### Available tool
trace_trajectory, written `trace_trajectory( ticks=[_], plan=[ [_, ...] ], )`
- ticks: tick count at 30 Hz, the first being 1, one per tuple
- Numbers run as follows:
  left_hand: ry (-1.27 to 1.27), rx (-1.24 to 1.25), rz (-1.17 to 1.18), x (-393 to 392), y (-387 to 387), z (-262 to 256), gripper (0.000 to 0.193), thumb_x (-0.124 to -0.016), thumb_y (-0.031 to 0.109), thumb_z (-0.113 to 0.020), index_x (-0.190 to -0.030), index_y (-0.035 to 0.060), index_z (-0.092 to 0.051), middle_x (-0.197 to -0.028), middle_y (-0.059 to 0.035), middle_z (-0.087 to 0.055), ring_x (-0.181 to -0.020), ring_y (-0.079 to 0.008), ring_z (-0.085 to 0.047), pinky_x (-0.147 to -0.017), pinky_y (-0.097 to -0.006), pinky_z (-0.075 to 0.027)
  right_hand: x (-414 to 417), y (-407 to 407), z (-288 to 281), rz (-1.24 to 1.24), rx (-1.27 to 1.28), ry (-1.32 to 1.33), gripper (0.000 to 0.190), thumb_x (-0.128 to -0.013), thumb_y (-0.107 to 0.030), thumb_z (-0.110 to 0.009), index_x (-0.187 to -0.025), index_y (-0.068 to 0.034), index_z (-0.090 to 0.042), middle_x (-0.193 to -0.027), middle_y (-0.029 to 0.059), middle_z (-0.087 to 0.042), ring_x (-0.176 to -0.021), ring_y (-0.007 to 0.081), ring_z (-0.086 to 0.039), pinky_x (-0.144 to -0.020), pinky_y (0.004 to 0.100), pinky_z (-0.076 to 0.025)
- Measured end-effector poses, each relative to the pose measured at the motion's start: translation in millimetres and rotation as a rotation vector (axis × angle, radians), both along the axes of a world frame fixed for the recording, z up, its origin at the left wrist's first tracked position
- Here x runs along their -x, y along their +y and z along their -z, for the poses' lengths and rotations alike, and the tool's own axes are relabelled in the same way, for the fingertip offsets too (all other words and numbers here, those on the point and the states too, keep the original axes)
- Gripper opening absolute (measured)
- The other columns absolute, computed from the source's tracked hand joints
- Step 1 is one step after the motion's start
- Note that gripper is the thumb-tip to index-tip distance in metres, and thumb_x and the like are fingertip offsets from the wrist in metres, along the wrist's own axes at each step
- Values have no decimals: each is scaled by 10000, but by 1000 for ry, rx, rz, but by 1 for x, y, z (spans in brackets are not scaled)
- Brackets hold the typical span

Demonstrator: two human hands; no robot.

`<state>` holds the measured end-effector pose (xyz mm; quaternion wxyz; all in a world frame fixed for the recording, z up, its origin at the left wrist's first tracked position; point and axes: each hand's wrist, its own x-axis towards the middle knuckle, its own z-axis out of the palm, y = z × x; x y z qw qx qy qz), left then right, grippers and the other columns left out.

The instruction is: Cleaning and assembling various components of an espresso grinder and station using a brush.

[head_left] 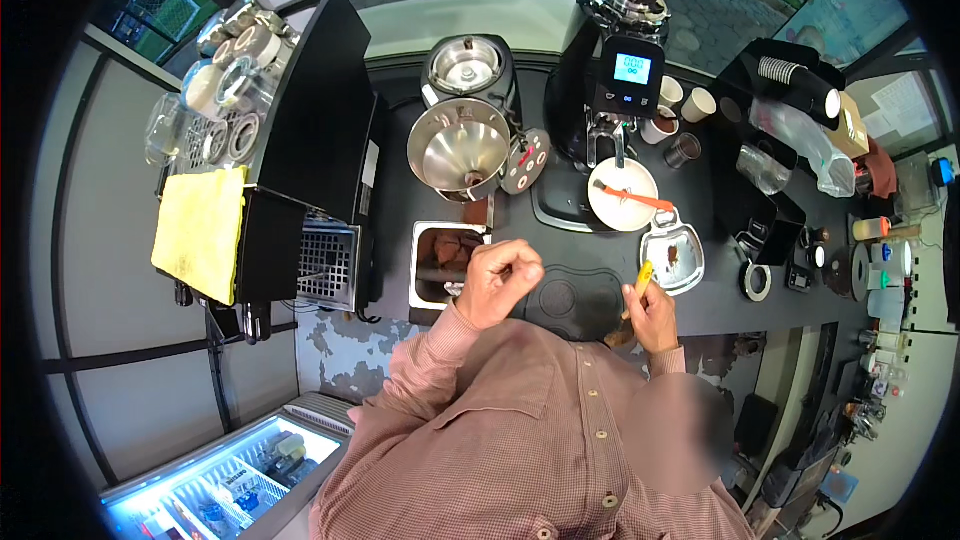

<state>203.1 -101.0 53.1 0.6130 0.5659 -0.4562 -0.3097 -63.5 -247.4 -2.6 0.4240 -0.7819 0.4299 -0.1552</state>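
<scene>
My left hand (499, 281) is raised with its fingers curled in and the thumb near the fingertips; nothing shows in it. It overlaps the right side of a steel knock box (415, 266) that holds brown coffee grounds. In my right hand (652, 319) is a brush with a yellow handle (643, 279), its handle pointing up and away. The brush's lower end, close to my shirt, is hard to make out. Between the hands lies a black rubber tamping mat (577, 296). Beyond my right hand is a small silvery tray (694, 264) with brown grounds on it.
A coffee grinder (630, 82) with a lit display stands behind a white dish (622, 216) bearing an orange-handled brush (637, 199). A steel funnel-shaped bowl (457, 142) is at back centre. Left stands an espresso machine (315, 105) with a yellow cloth (199, 232). Paper cups (699, 103) are at right.
</scene>
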Motion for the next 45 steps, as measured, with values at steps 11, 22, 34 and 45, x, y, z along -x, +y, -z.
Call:
trace_trajectory(
  ticks=[11,22,34,45],
  plan=[
    [-17,-211,230,16,12,4,229,-899,229,-769,-865,23,-675,-697,2,-579,-623,-83,-532,-573,-258,-437,-8,6,0,-129,18,92,340,-972,-248,-710,-802,14,-576,-662,100,-552,-576,185,-514,-558,355,-412],
    [-8,-220,169,29,36,12,266,-896,275,-775,-882,24,-689,-713,-20,-600,-650,-108,-558,-599,-271,-463,-16,20,-12,-190,31,-74,174,-959,-149,-710,-1024,12,-701,-902,98,-655,-799,182,-659,-728,295,-511],
    [42,-145,218,41,52,3,241,-882,247,-766,-855,29,-667,-679,-7,-579,-630,-109,-554,-592,-282,-454,-83,16,-17,-245,-366,-314,303,-999,-212,-699,-1245,-38,-674,-1103,134,-744,-933,124,-708,-807,263,-560],
    [40,-92,112,55,87,8,256,-866,245,-747,-876,1,-671,-736,-45,-600,-666,-135,-562,-634,-281,-473,-237,17,17,-608,390,-165,326,-950,-255,-710,-1239,-102,-709,-1134,181,-729,-1001,376,-710,-855,406,-567]
  ],
)
